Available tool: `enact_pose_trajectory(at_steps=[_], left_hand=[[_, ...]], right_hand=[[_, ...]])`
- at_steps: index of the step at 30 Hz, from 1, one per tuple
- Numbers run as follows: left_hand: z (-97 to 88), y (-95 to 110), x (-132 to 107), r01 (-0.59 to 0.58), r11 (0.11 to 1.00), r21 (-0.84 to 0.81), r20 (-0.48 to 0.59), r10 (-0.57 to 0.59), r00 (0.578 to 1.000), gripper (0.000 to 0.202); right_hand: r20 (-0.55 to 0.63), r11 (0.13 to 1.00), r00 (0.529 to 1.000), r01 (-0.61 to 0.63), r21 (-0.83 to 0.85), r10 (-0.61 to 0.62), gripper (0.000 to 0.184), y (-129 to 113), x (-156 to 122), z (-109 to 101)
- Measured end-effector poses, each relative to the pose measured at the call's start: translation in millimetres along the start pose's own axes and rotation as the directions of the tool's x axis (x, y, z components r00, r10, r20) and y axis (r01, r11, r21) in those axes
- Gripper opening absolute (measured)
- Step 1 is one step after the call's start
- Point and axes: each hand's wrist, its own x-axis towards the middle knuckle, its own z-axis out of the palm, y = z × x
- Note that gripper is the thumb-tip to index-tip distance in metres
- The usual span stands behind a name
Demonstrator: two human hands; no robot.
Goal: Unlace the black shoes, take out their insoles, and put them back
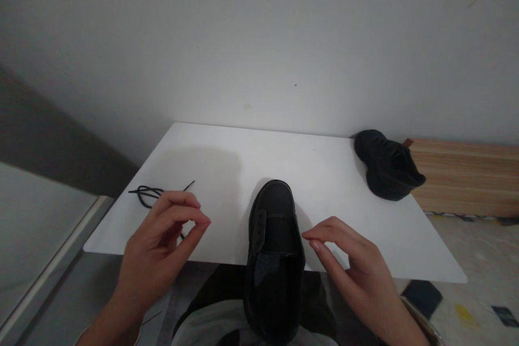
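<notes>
A black shoe [275, 248] without a lace stands at the near edge of the white table [227, 162], its toe pointing away from me and its heel hanging over my lap. My right hand [357, 275] hovers just right of the shoe's opening, fingers curled and apart, fingertips almost touching its side. My left hand [158, 248] is raised left of the shoe, thumb and fingers pinched toward each other. A black shoelace [148, 193] lies coiled on the table just beyond that hand; whether the hand pinches its end is hidden.
A second black shoe [385, 165] lies at the table's far right corner, against a wooden board [466, 175]. A plain wall rises behind the table. A dark flat object [424, 297] lies on the floor at the right.
</notes>
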Motion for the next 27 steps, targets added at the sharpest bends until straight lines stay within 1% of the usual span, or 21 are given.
enact_pose_trajectory(at_steps=[3, 5, 6, 7, 9, 11, 13, 15, 18, 19, 20, 21, 22, 24, 25, 27], left_hand=[[11.4, 18.9, -3.5, 0.009, 0.973, -0.229, 0.05, 0.002, 0.999, 0.018], [17.5, 28.1, -5.6, 0.003, 0.935, -0.356, 0.077, 0.026, 0.997, 0.022], [20.7, 31.5, -6.5, -0.003, 0.914, -0.406, 0.089, 0.043, 0.995, 0.024], [23.9, 34.3, -7.4, -0.009, 0.894, -0.448, 0.099, 0.06, 0.993, 0.025], [30.4, 38.7, -8.7, -0.019, 0.857, -0.515, 0.113, 0.09, 0.989, 0.027], [35.6, 42.5, -9.9, -0.012, 0.828, -0.56, 0.129, 0.101, 0.987, 0.027], [38.4, 46.2, -10.9, -0.008, 0.807, -0.59, 0.141, 0.113, 0.983, 0.027], [38.3, 49.9, -11.4, -0.006, 0.788, -0.616, 0.153, 0.127, 0.98, 0.028], [35.2, 55.8, -11.3, -0.009, 0.767, -0.642, 0.169, 0.153, 0.974, 0.03], [34.2, 58.1, -11.1, -0.012, 0.768, -0.64, 0.169, 0.156, 0.973, 0.029], [33.6, 60.5, -10.8, -0.019, 0.771, -0.637, 0.161, 0.157, 0.974, 0.029], [33.3, 63.2, -10.4, -0.025, 0.776, -0.63, 0.152, 0.154, 0.976, 0.027], [33.6, 65.8, -9.9, -0.03, 0.781, -0.624, 0.14, 0.149, 0.979, 0.026], [35.3, 70.2, -8.9, -0.036, 0.785, -0.618, 0.117, 0.136, 0.984, 0.026], [36.5, 71.7, -8.4, -0.036, 0.785, -0.618, 0.115, 0.135, 0.984, 0.027], [39.2, 72.6, -7.5, -0.04, 0.78, -0.625, 0.107, 0.137, 0.985, 0.029]], right_hand=[[0.064, 0.999, 0.997, 0.036, 0.03, -0.038, 0.019, -17.9, -2.4, -6.8], [0.17, 0.996, 0.983, 0.06, 0.07, -0.071, 0.02, -29.1, -3.0, -8.5], [0.243, 0.993, 0.965, 0.079, 0.086, -0.098, 0.018, -33.4, -3.0, -7.3], [0.319, 0.99, 0.939, 0.106, 0.093, -0.131, 0.015, -36.5, -2.7, -4.3], [0.457, 0.978, 0.865, 0.2, 0.064, -0.207, 0.01, -38.9, -1.5, 6.2], [0.576, 0.951, 0.783, 0.306, -0.029, -0.235, 0.008, -37.3, 0.9, 20.0], [0.668, 0.922, 0.723, 0.359, -0.143, -0.178, 0.011, -34.1, 4.7, 32.8], [0.729, 0.902, 0.676, 0.373, -0.217, -0.104, 0.01, -30.6, 9.4, 42.3], [0.769, 0.886, 0.638, 0.374, -0.276, -0.029, 0.014, -26.2, 14.5, 52.5], [0.771, 0.884, 0.637, 0.369, -0.287, -0.016, 0.015, -24.8, 14.5, 56.4], [0.762, 0.893, 0.648, 0.348, -0.286, -0.009, 0.017, -23.4, 13.3, 61.2], [0.733, 0.913, 0.68, 0.306, -0.27, -0.011, 0.018, -22.1, 10.8, 67.1], [0.688, 0.937, 0.725, 0.249, -0.245, -0.013, 0.019, -20.8, 7.2, 74.1], [0.547, 0.978, 0.837, 0.108, -0.177, 0.006, 0.022, -18.3, -2.3, 90.5], [0.506, 0.985, 0.862, 0.073, -0.159, 0.017, 0.022, -17.0, -7.2, 99.0], [0.461, 0.992, 0.887, 0.043, -0.122, 0.018, 0.015, -14.6, -15.9, 114.1]])
